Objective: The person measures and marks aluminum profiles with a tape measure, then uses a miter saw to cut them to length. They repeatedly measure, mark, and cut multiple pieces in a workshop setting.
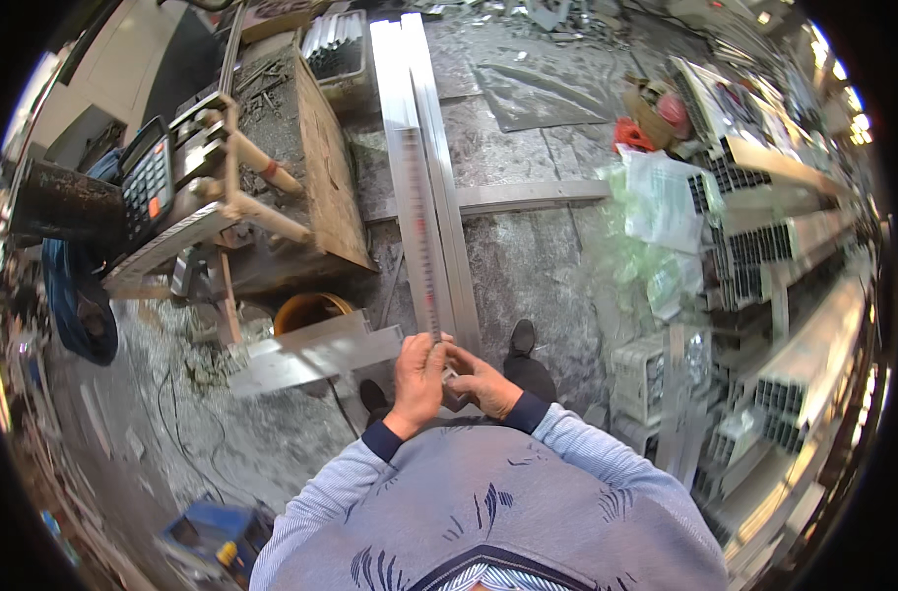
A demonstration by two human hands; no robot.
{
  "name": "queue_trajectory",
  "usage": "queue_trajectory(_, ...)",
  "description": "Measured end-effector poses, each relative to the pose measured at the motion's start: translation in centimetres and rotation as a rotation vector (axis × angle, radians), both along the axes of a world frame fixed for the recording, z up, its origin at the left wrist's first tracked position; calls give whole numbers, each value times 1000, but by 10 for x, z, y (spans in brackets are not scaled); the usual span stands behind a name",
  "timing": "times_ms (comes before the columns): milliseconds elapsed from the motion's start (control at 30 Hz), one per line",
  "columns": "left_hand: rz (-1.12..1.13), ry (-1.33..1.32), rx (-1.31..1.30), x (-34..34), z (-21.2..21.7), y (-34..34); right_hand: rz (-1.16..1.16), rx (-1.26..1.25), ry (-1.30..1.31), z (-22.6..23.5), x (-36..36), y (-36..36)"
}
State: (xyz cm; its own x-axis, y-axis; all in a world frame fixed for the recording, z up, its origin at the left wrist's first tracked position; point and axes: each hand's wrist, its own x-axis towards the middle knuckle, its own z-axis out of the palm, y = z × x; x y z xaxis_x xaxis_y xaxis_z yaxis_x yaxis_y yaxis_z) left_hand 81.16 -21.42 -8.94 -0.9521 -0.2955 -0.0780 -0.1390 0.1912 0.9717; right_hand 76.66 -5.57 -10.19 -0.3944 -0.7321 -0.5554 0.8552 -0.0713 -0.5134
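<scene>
A pale tape-measure blade (425, 246) with red and dark marks runs out from my hands along two long silver metal bars (453, 236). The bars lie side by side, stretching away from me. My left hand (419, 376) is closed near the close end of the blade, its fingertips at the tape. Next to it, my right hand (485, 382) curls round what seems to be the tape's case, mostly covered by the fingers. Both hands nearly touch, in front of my body and over the near end of the bars.
A silver crossbar (528, 195) lies under the long bars. To the left stand a wooden box (328, 167), a calculator (149, 184), a round orange-brown container (311, 311) and a flat metal piece (321, 357). Stacked metal profiles (764, 246) and plastic wrapping (661, 202) fill the right side.
</scene>
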Motion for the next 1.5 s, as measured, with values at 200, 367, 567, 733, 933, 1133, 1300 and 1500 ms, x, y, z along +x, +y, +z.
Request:
queue_trajectory(200, 158, -152, 213, -78, 26, 132, 327, 257, 208, -2, -79, 149)
queue_trajectory(367, 48, -160, 248, -152, 44, 182, 238, 281, 282, -1, -128, 238)
queue_trajectory(567, 236, -83, 257, -211, 62, 179, 359, 421, 590, 1, -206, 259)
queue_trajectory(733, 350, -136, 173, -257, 53, 157, 392, 435, 786, -11, -297, 227)
queue_trajectory(933, 378, -124, 222, -365, 11, 102, 305, 476, 950, -45, -431, 168)
queue_trajectory(1133, 426, -120, 249, -437, 13, 66, 189, 495, 837, -38, -568, 144)
queue_trajectory(1300, 511, -232, 193, -460, 22, 30, 296, 599, 1021, -29, -695, 129)
queue_trajectory(1500, 909, -279, 185, -471, -10, -7, 508, 635, 1215, -41, -845, 69)
